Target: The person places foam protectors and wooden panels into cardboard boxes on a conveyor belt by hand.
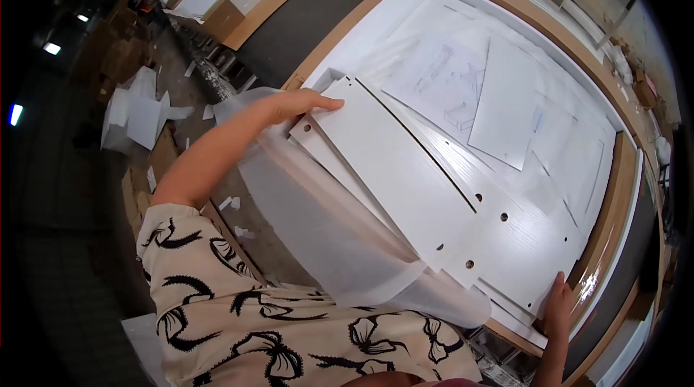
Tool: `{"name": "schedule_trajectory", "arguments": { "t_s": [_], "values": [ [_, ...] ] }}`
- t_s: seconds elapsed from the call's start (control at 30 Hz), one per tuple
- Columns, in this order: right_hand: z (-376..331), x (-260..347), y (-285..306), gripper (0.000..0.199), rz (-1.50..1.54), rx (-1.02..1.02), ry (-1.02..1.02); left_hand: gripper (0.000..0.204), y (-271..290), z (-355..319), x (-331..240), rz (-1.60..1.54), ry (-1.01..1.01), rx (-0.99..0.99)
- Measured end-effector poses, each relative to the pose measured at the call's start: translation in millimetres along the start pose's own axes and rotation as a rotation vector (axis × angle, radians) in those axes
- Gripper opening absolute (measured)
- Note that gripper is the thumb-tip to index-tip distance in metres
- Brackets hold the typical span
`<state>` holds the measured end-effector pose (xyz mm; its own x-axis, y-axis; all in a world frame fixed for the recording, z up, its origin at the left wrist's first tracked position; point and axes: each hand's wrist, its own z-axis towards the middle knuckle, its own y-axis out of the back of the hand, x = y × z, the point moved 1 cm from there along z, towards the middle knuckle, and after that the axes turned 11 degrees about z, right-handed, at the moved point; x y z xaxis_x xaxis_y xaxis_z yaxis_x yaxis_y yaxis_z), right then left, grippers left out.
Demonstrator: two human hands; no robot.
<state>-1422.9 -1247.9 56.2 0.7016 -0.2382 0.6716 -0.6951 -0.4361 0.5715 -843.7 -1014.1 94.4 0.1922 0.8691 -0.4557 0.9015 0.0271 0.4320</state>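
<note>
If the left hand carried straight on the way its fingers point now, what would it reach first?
The left hand lies on the far end of the white drilled panel, fingers pointing right across the stack. Going on, it would probably slide over that panel's face, then meet the printed drawing sheet beyond; depth is hard to judge.

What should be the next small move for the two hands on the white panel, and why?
Probably lift the white panel a little, evenly at both ends. The left hand lies on its far end and the right hand grips its near corner, so both ends are held. It rests on other panels, with a thin foam sheet hanging beside it.
</note>
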Motion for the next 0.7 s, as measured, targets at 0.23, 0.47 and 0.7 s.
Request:
{"name": "schedule_trajectory", "arguments": {
  "t_s": [0.23, 0.47, 0.7],
  "values": [
    [-11.0, 24.1, -7.2, 0.052, 0.051, 0.059, -0.042, 0.049, -23.7, -9.1, -68.9, 1.169, -0.298, -0.651],
    [-19.8, 10.9, -13.8, 0.05, 0.104, 0.056, 0.075, 0.069, -70.8, 19.7, -85.0, 0.98, -0.723, -0.45],
    [-3.4, 20.2, -8.1, 0.054, -0.163, 0.027, 0.174, 0.089, -70.0, 3.4, -86.8, 1.105, -0.456, -0.441]
  ]
}}
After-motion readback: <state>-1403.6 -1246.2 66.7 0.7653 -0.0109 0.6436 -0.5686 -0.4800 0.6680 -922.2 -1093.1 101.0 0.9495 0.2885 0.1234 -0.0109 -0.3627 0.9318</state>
